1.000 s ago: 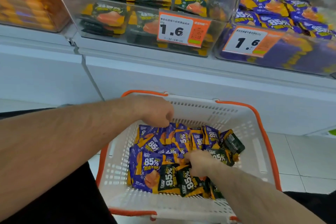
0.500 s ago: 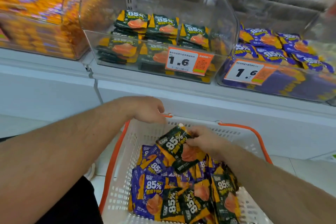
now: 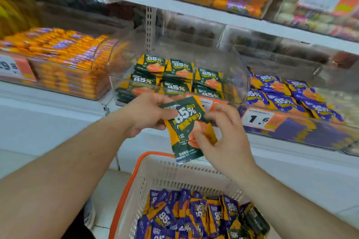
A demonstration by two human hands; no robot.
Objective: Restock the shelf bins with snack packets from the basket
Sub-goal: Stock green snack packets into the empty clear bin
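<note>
Before the bin [image 3: 240,75] — two hands | one green packet [image 3: 184,128] pinched

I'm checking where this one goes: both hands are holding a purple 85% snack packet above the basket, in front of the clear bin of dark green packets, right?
Not quite. The head view shows the left hand and right hand holding a dark green 85% packet, not a purple one. The rest holds: it is above the basket, before the clear bin of dark green packets.
</note>
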